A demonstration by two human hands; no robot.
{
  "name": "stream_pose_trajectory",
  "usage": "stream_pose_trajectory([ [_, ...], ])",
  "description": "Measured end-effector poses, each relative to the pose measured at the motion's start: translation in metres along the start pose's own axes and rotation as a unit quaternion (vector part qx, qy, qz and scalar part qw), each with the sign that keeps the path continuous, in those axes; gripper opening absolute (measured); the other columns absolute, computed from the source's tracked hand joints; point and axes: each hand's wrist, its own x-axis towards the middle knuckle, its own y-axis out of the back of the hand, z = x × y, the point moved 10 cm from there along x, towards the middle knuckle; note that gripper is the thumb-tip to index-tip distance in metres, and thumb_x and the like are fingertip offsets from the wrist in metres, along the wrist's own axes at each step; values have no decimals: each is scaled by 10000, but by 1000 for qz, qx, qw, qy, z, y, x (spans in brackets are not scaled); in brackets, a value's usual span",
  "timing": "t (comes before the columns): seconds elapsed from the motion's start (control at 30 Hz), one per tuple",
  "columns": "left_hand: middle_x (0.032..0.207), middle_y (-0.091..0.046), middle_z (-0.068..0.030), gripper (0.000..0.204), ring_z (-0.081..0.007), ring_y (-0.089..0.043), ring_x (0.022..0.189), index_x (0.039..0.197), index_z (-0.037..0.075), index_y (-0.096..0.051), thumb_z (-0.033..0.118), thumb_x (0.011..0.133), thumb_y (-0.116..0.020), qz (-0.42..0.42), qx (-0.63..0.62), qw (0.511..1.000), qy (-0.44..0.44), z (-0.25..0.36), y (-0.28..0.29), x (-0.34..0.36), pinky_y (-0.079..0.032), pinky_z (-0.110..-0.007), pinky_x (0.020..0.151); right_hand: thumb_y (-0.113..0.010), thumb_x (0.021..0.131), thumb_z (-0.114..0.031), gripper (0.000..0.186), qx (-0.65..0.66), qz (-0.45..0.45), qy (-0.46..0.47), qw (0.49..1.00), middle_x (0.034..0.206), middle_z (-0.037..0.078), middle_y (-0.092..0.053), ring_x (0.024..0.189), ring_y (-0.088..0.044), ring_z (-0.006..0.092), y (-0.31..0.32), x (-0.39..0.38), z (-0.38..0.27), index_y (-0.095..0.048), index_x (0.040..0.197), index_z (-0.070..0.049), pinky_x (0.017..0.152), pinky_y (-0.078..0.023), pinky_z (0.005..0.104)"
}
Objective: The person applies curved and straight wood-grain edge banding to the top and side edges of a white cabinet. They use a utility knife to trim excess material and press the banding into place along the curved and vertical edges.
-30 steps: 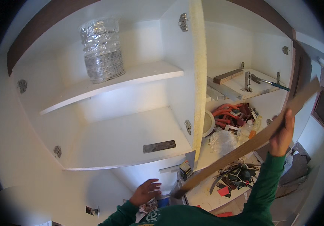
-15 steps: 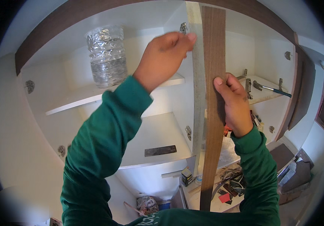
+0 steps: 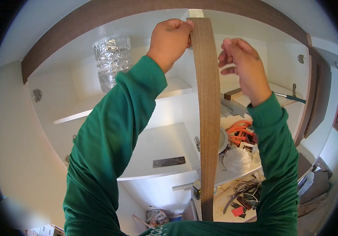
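Note:
A long brown wood-grain strip (image 3: 208, 106) stands upright against the divider between two white cabinet bays, covering most of the divider's front edge (image 3: 196, 13). My left hand (image 3: 171, 43) pinches the strip's upper left edge between thumb and fingers. To the right of the strip, my right hand (image 3: 241, 65) hangs in the air with bent fingers apart, touching nothing. A metal hinge (image 3: 197, 143) shows beside the strip's left edge, lower down.
A silver corrugated foil duct (image 3: 113, 59) stands on the upper left shelf (image 3: 74, 114). A dark flat bar (image 3: 169, 161) lies on the lower shelf. At right are a hammer (image 3: 291, 97), orange hoses (image 3: 239, 131), a white bundle (image 3: 236, 159) and a pile of scraps.
The strip has shifted left over the divider's front edge. My left hand has taken hold of its top edge. My right hand has let go and moved up, away from it.

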Motion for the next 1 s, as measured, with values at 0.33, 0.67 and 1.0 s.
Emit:
stream_pose_trajectory([
  [0.33, 706, -640, -48, 264, -132, -587, 621, 817, 19, -664, 248, 945, -645, 1, -1, 999, 45, -4, -6, 7, -446, -255, 608, -659, 941, -268, 216, 24, -16, 70, 997, 732, -10, -560, 642, -504, 101, -22, 65, -19, -607, 861, -74, 572, -421, 283],
  [0.67, 711, -650, -60, 173, -128, -604, 616, 871, -7, -659, 160, 900, -699, 21, -7, 999, 41, -2, 2, 5, -471, -240, 585, -673, 919, -226, 185, 39, 20, 54, 998, 724, 5, -567, 615, -516, 116, -19, 69, -9, -611, 854, -65, 523, -414, 302],
  [1.0, 724, -656, -85, 176, -157, -611, 624, 869, -40, -647, 125, 891, -703, 55, 4, 998, 30, -8, 7, 18, -506, -267, 602, -691, 903, -224, 203, 20, 29, 51, 998, 705, 15, -578, 596, -531, 128, -13, 77, -9, -614, 804, -64, 512, -438, 305],
])
